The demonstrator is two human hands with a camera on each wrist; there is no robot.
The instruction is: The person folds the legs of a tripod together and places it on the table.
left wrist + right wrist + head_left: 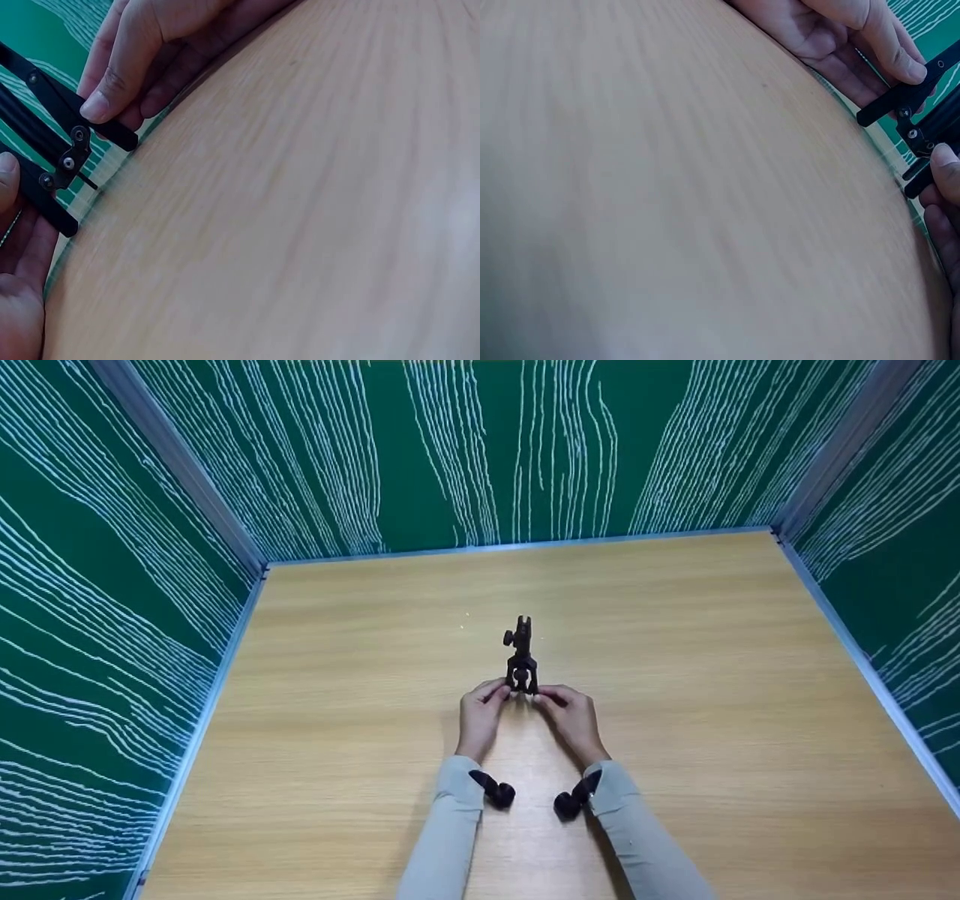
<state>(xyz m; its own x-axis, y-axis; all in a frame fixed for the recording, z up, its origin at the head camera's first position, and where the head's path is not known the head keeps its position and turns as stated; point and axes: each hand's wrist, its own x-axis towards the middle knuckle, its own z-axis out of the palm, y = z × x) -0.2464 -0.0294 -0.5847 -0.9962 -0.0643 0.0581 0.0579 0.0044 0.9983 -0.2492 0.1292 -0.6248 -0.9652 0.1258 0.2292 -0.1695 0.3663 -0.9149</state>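
In the middle of the head view stands a small black mini tripod (523, 649), upright, with a side knob (508, 638) and a notched top. My left hand (480, 718) pinches the lower end of one leg between thumb and fingers. On the opposite side, my right hand (576, 721) pinches another leg (112, 133) the same way. The wrist views show the legs spread apart, joined by hinged braces (69, 162) to a central post. Both wrist views cut off the tripod's top. Whether its feet touch the table is hard to tell.
A light wooden table (337, 720) lies under the hands. Green panels (495, 450) with pale wavy lines enclose its back and sides, edged by metal rails. Small pale specks (465, 620) lie beyond the tripod. Dark wrist-worn devices (501, 795) sit at both cuffs.
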